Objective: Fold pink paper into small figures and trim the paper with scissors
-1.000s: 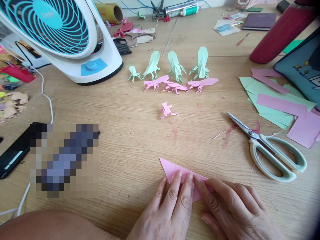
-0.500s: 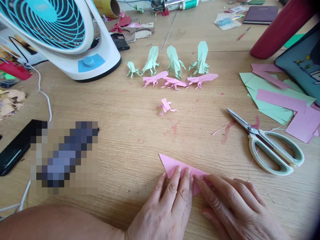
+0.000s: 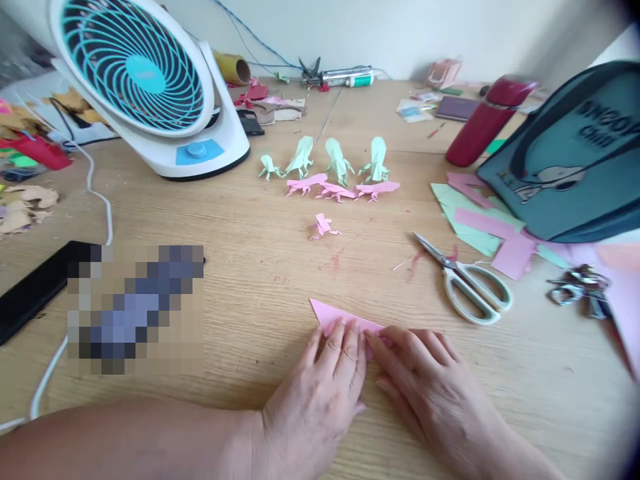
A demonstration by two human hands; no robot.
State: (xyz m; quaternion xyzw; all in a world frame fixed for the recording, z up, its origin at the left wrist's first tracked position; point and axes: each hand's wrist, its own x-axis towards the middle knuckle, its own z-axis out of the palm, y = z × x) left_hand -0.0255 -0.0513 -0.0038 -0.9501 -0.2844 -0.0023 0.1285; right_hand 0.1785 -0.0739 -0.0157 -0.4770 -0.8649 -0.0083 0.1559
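A folded sheet of pink paper [image 3: 332,315] lies flat on the table in front of me, its pointed corner to the upper left. My left hand [image 3: 320,387] rests on it, fingers stretched out flat and pressing it down. At the paper's right end, my right hand [image 3: 430,380] has curled fingers against the folded edge, with the index fingertip beside my left fingers. The lower part of the paper is covered by both hands. Farther up stands a small pink origami frog [image 3: 324,227].
Green origami figures [image 3: 336,160] and pink ones [image 3: 377,189] stand in rows. Scissors [image 3: 463,280], paper scraps [image 3: 487,223], keys [image 3: 583,290], a red flask [image 3: 487,123] and a bag [image 3: 575,160] are at right. A fan [image 3: 200,157] and a black object [image 3: 45,287] are at left.
The camera view has tilted up and turned right, showing the wall, the keys and more of the bag. Both hands stay on the pink paper in nearly the same pose.
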